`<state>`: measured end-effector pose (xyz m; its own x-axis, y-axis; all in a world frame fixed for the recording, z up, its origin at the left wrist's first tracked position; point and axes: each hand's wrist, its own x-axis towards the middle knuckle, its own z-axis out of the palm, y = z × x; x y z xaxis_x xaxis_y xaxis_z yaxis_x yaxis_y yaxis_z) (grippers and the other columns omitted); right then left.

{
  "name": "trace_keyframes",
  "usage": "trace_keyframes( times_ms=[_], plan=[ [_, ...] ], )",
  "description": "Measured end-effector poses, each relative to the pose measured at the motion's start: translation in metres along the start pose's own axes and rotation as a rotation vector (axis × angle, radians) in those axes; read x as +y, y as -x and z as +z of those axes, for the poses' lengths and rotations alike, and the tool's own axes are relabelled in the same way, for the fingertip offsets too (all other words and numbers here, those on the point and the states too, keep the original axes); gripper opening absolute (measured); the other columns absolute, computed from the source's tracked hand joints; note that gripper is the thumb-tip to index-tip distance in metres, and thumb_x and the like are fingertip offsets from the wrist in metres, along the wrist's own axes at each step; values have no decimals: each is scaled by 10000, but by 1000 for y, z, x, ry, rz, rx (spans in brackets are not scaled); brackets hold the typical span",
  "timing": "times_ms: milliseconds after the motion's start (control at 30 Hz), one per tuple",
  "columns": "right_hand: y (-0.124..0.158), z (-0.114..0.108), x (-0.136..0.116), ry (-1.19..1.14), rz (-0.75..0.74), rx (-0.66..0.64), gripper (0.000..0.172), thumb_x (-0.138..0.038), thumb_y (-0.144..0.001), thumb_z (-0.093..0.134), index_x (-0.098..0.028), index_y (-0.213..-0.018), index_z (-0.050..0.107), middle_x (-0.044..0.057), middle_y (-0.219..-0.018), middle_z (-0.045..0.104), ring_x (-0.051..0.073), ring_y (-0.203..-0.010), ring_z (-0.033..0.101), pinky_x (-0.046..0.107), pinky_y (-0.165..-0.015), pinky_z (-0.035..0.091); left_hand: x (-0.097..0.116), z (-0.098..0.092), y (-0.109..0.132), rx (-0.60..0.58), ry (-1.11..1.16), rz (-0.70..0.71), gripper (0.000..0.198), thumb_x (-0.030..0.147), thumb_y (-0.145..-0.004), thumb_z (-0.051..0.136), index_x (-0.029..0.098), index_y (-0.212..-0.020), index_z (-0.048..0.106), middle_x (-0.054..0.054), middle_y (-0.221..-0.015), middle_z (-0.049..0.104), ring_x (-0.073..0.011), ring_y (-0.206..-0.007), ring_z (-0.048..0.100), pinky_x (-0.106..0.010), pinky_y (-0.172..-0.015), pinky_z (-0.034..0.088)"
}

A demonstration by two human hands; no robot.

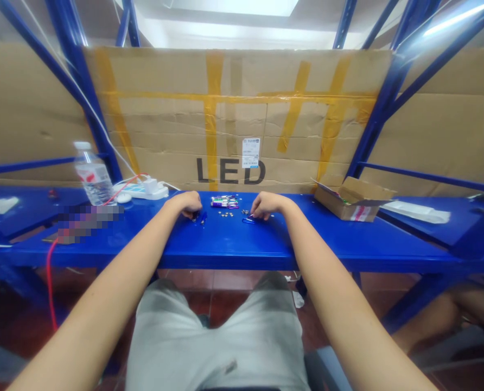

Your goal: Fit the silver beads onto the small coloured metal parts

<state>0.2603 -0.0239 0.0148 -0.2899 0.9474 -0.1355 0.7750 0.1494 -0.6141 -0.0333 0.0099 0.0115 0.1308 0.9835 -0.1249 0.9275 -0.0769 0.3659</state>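
My left hand [191, 204] rests on the blue tabletop with its fingers curled together; what they hold, if anything, is hidden. Small dark blue pieces [203, 218] lie right beside its fingertips. To the right, my right hand [265, 205] is closed in a pinch, fingertips down near the table. By those fingertips lies a blue loop-shaped piece [248, 220]; I cannot tell whether the fingers grip it. Between the hands are several small round silvery pieces [225, 214] and, farther back, a bundle of shiny purple and silver pen-like sticks [224, 202].
An open cardboard box [354, 198] stands to the right, beside a white packet [416, 211]. On the left are a water bottle [92, 174], a white power strip [146, 189] and a red cable [50, 277]. A large cardboard sheet [164, 130] closes off the back. Another person's leg [433, 320] shows at lower right.
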Motion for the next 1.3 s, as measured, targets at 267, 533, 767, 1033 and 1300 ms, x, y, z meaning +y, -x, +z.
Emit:
trace_keyframes(
  times_ms=[267, 533, 767, 1033, 1300],
  plan=[
    [3, -3, 0, 87, 44, -58, 148, -141, -628, 864, -165, -697, 736, 29, -648, 717, 142, -546, 635, 264, -563, 532, 6, -4, -12, -142, 149, -16, 124, 228, -601, 727, 165, -553, 632, -155, -560, 682, -289, -504, 681, -402, -557, 583],
    [6, -4, 0, -18, 63, -15, 201, -188, -611, 896, -150, -649, 702, 44, -631, 703, 154, -590, 654, 259, -570, 538, 9, -3, -37, 45, -29, -45, 129, 221, -597, 747, 182, -561, 629, -175, -578, 666, -379, -659, 713, -482, -638, 587],
    [6, 1, -8, 10, 6, 181, 169, -170, -794, 766, -137, -674, 652, 27, -576, 656, 115, -481, 572, 248, -530, 496, 7, 22, -47, 446, -25, 535, 209, 213, -705, 610, 223, -841, 767, -104, -980, 765, -272, -986, 680, -341, -941, 510],
    [-9, 8, -4, 41, -138, 440, 136, -197, -862, 648, -136, -742, 672, 58, -670, 686, 141, -618, 618, 237, -618, 462, 14, 29, -46, 350, -143, 632, 131, 305, -693, 686, 262, -767, 784, -72, -806, 738, -263, -885, 642, -338, -906, 480],
    [-21, 16, -3, 72, -246, 554, 141, -216, -858, 623, -126, -826, 726, 74, -849, 741, 165, -798, 644, 248, -737, 468, 14, 31, -43, 327, -99, 661, 62, 243, -689, 688, 249, -725, 738, -62, -774, 705, -239, -817, 620, -345, -888, 460]
  ],
)
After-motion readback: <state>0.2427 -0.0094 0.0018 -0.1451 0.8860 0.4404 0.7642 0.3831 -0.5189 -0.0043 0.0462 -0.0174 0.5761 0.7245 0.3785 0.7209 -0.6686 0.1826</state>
